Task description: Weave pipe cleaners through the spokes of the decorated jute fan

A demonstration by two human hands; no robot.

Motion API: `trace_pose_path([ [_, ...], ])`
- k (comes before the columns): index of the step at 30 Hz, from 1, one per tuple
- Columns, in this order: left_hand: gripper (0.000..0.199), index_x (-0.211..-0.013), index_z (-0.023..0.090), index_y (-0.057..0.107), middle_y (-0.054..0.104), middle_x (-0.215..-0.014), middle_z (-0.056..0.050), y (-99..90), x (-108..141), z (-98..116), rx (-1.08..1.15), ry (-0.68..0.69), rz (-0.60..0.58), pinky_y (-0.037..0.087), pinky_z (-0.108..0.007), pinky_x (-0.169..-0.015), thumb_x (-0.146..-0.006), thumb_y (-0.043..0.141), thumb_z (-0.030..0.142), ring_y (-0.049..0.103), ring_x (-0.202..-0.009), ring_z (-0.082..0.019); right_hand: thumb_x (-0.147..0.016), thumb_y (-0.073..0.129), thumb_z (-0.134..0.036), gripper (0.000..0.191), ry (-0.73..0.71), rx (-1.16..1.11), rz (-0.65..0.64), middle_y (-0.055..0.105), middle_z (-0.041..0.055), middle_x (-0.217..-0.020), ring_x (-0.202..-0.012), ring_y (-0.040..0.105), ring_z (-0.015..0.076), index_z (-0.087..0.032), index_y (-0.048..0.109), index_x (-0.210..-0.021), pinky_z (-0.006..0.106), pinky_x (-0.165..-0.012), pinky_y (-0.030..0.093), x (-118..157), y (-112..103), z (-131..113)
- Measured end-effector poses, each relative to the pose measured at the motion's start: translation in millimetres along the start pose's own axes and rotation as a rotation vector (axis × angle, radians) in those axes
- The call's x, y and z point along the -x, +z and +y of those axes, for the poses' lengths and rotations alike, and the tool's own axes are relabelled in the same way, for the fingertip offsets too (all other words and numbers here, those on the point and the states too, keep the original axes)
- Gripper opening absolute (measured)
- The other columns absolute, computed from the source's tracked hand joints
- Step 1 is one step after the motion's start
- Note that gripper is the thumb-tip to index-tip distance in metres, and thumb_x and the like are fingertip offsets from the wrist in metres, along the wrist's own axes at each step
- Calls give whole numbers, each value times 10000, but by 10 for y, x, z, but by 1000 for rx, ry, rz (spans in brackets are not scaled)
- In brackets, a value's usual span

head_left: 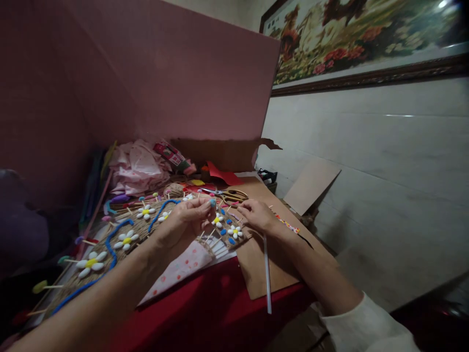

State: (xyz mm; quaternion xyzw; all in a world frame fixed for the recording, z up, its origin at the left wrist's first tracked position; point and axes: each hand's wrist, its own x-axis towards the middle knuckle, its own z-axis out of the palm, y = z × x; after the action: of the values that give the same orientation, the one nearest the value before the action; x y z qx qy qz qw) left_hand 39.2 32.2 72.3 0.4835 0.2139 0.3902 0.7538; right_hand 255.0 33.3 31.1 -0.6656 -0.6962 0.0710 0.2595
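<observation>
My left hand point(192, 215) is closed in a pinch on a small light-blue lump point(212, 202) that looks like modelling clay. Below and left of it spreads a fan-shaped craft piece point(141, 234) covered in brown twine, with white-and-yellow flowers point(91, 264), a wavy blue strip point(113, 244) and wooden sticks tipped with coloured lumps along its outer edge. My right hand point(258, 215) is at the fan's right end, its fingers bent and close together near the sticks. What they hold, if anything, I cannot make out. Gold-handled scissors point(234, 196) lie just beyond both hands.
A brown board point(256, 278) lies under the fan's right end, with a translucent white stick point(267, 278) across it. Crumpled pink dotted cloth point(139, 164) and red paper point(223, 174) are at the back. A pink panel point(176, 73) stands behind; a tiled wall point(384, 146) is right.
</observation>
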Motion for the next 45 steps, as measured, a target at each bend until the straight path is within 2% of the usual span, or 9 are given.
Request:
trace_pose_path([
  [4, 160, -657, 109, 607, 530, -586, 0, 8, -300, 195, -253, 88, 3, 328, -183, -480, -682, 707, 232, 440, -522, -67, -828, 499, -313, 342, 15, 10, -51, 606, 40, -543, -530, 488, 130, -169, 677, -573, 244, -515, 269, -123, 108, -12],
  [7, 198, -612, 108, 591, 543, -566, 6, -28, -548, 322, -397, 157, 45, 330, -194, -495, -618, 738, 239, 440, -502, -60, -820, 506, -339, 359, 4, -18, -87, 583, 29, -520, -516, 473, 122, -166, 674, -554, 237, -504, 259, -179, 168, -27],
  [10, 239, -641, 113, 599, 570, -578, -3, -110, -792, 378, -505, 181, 87, 358, -219, -529, -581, 748, 290, 482, -516, -79, -812, 517, -336, 316, -32, -80, -139, 599, 10, -555, -531, 496, 113, -170, 699, -615, 217, -500, 284, -231, 220, -28],
  [15, 309, -659, 123, 594, 577, -584, 0, -350, -1149, 330, -691, 181, 90, 374, -239, -577, -544, 766, 351, 511, -552, -99, -755, 564, -224, 205, -75, -194, -163, 682, -9, -745, -672, 582, 128, -218, 711, -897, 200, -577, 372, -343, 333, -21],
  [21, 268, -621, 120, 621, 549, -528, 19, -608, -1371, 336, -862, 96, 12, 295, -216, -485, -530, 779, 316, 444, -495, -83, -749, 536, -162, 179, -125, -313, -136, 683, 5, -730, -679, 594, 142, -173, 704, -809, 217, -601, 409, -437, 461, -97],
  [26, 212, -590, 125, 641, 511, -463, 34, -704, -1442, 432, -960, 7, -61, 237, -206, -436, -517, 777, 270, 367, -436, -65, -836, 461, -165, 249, -187, -431, -112, 706, 25, -876, -802, 619, 154, -174, 703, -896, 237, -704, 446, -466, 500, -152],
  [36, 186, -609, 119, 669, 627, -570, -40, -885, -1654, 504, -944, -227, -266, 350, -225, -494, -525, 767, 253, 507, -515, -122, -841, 457, -140, 285, -192, -496, -86, 709, 50, -957, -893, 632, 182, -172, 693, -999, 273, -791, 465, -422, 482, -175],
  [41, 156, -587, 119, 681, 644, -560, -73, -877, -1736, 462, -927, -372, -360, 351, -233, -468, -523, 771, 229, 523, -490, -142, -837, 463, -126, 290, -194, -519, -86, 708, 37, -977, -909, 628, 178, -200, 694, -996, 283, -805, 468, -396, 482, -165],
  [45, 108, -571, 135, 681, 641, -534, -61, -878, -1803, 435, -914, -410, -416, 367, -226, -466, -539, 760, 203, 528, -470, -134, -837, 457, -124, 296, -187, -557, -86, 708, 43, -963, -901, 630, 175, -189, 691, -1005, 286, -813, 471, -386, 492, -154],
])
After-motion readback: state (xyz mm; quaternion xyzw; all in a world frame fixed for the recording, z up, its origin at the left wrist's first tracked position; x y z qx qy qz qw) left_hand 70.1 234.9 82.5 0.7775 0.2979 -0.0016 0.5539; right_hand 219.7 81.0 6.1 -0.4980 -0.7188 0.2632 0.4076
